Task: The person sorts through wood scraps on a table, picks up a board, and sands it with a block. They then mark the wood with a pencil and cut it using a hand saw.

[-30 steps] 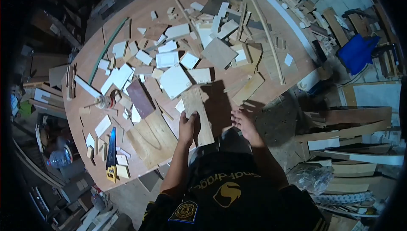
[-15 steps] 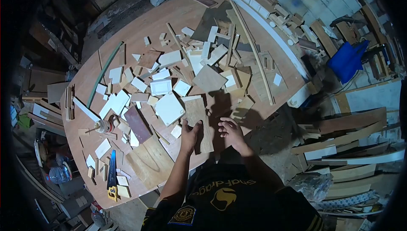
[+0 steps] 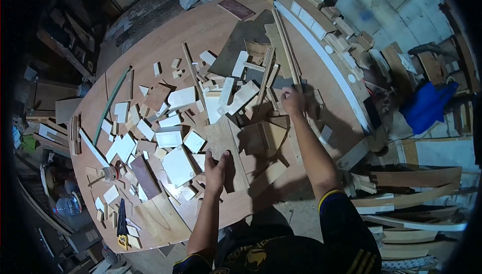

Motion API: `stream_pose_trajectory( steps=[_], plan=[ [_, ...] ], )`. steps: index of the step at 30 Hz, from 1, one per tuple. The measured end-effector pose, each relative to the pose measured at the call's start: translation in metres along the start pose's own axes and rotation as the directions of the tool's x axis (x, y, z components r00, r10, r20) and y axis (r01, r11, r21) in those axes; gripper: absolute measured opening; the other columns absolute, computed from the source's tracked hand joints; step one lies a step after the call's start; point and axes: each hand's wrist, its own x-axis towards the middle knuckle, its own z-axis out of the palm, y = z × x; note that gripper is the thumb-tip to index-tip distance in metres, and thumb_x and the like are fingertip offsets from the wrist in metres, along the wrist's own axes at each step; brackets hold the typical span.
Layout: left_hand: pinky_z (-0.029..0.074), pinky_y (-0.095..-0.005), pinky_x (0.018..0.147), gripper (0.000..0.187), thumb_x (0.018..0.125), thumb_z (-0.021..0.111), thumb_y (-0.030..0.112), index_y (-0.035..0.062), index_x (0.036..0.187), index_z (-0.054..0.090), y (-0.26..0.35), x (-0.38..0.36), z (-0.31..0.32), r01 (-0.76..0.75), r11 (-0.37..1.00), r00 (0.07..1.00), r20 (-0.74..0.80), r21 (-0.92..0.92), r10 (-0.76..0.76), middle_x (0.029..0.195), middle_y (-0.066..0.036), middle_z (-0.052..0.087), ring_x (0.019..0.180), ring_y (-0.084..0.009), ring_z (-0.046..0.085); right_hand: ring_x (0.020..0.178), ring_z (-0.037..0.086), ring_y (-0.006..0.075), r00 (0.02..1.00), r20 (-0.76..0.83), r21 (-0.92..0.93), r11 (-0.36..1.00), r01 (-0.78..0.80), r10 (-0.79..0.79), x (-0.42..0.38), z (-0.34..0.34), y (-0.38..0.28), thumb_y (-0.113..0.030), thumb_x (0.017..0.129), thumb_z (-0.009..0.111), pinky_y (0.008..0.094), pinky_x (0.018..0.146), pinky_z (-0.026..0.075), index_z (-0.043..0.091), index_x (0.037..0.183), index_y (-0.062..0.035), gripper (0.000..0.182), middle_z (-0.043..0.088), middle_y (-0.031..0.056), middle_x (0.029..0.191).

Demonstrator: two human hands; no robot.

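My left hand grips the near end of a light plywood plank that lies on the big round wooden table. My right hand is stretched out to the far right, fingers closed around a long thin wooden strip that runs away across the table. Between the two hands lie brown plywood offcuts in my arm's shadow.
Many white and brown wood offcuts cover the table. A handsaw with a yellow handle lies at the near left, a glue bottle beside it. Stacked boards stand to the right, a blue object beyond them.
My right hand has reached from near my body out across the table and closed on the long strip. My head has leaned forward. The left hand stays on the plank.
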Motion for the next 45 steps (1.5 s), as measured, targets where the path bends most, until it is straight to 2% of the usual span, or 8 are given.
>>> stream_pose_trajectory(
  steps=[6,13,20,32,35,38,44,45],
  plan=[
    [0.047,-0.0311,0.092,0.037,0.095,0.066,0.015,0.0001,0.125,0.051,0.002,-0.001,0.029,0.044,0.999,0.999,-0.023,-0.002,-0.044,0.115,-0.010,0.063,0.103,-0.0174,0.060,0.147,0.010,0.0420,0.996,-0.067,-0.653,0.757,-0.003,-0.053,0.075,0.005,0.017,-0.030,0.087,0.060,0.0590,0.115,0.020,0.061,0.132,-0.0178,0.046,0.023,0.0111,0.160],
    [0.048,-0.0314,0.091,0.038,0.094,0.068,0.016,0.0006,0.124,0.051,-0.012,-0.013,0.001,0.102,0.995,0.987,-0.127,0.008,-0.101,0.114,-0.010,0.063,0.102,-0.0166,0.060,0.149,0.000,0.0441,0.947,-0.213,-0.593,0.739,-0.320,0.239,0.111,-0.010,0.009,-0.047,0.086,0.056,0.0658,0.116,0.000,0.036,0.150,-0.0082,0.077,0.015,0.0176,0.161],
    [0.047,-0.0310,0.092,0.041,0.094,0.066,0.016,0.0006,0.128,0.048,0.000,-0.018,0.006,0.135,0.990,0.961,-0.236,-0.049,-0.143,0.118,-0.010,0.061,0.105,-0.0177,0.058,0.150,-0.003,0.0404,0.998,-0.012,-0.712,0.701,-0.047,0.055,0.126,-0.027,-0.021,-0.063,0.081,0.060,0.0686,0.114,-0.001,0.031,0.152,-0.0096,0.094,0.008,0.0164,0.163],
    [0.048,-0.0292,0.089,0.034,0.096,0.061,0.012,0.0042,0.128,0.050,-0.021,-0.015,-0.009,0.115,0.990,0.971,-0.201,-0.075,-0.128,0.113,-0.007,0.063,0.101,-0.0141,0.059,0.145,-0.006,0.0528,0.965,-0.131,-0.762,0.600,-0.244,0.227,0.147,-0.010,-0.013,-0.078,0.068,0.064,0.0731,0.111,0.004,0.035,0.151,-0.0085,0.112,0.008,0.0171,0.163],
    [0.047,-0.0323,0.093,0.037,0.099,0.056,0.010,0.0060,0.133,0.045,-0.002,-0.017,-0.006,0.106,0.948,0.964,-0.202,-0.301,-0.172,0.119,-0.008,0.060,0.109,-0.0162,0.057,0.148,0.002,0.0453,0.966,-0.223,-0.661,0.707,-0.250,0.133,0.143,-0.015,-0.011,-0.075,0.069,0.065,0.0730,0.112,-0.001,0.040,0.148,-0.0095,0.106,0.021,0.0182,0.160],
    [0.046,-0.0419,0.101,0.048,0.099,0.053,0.012,0.0113,0.144,0.036,0.005,-0.015,-0.013,0.074,0.895,0.976,-0.151,-0.440,-0.154,0.132,-0.012,0.054,0.122,-0.0255,0.053,0.122,0.054,0.0440,0.984,-0.126,-0.361,0.918,-0.162,0.124,0.111,-0.048,-0.031,-0.054,0.071,0.075,0.0518,0.106,0.038,0.057,0.129,-0.0029,0.080,0.059,0.0236,0.129],
    [0.039,-0.0459,0.107,0.057,0.101,0.050,0.039,0.0052,0.143,0.033,-0.011,-0.006,-0.046,0.036,0.788,0.998,0.060,-0.614,0.001,0.133,-0.014,0.052,0.124,-0.0286,0.051,0.115,0.057,0.0420,0.903,-0.277,-0.006,0.941,0.339,-0.328,-0.058,-0.084,-0.033,-0.028,0.074,0.081,0.0478,0.095,0.047,0.049,0.133,0.0006,0.072,0.057,0.0266,0.126],
    [0.036,-0.0474,0.109,0.069,0.099,0.046,0.052,0.0039,0.145,0.030,0.008,-0.010,-0.039,0.044,0.756,0.997,0.078,-0.654,0.009,0.137,-0.015,0.050,0.127,-0.0306,0.049,0.120,0.054,0.0392,0.965,-0.112,0.165,0.953,0.253,-0.237,-0.121,-0.102,-0.090,-0.021,0.076,0.080,0.0480,0.099,0.043,0.039,0.140,0.0034,0.080,0.052,0.0255,0.131]
  ],
)
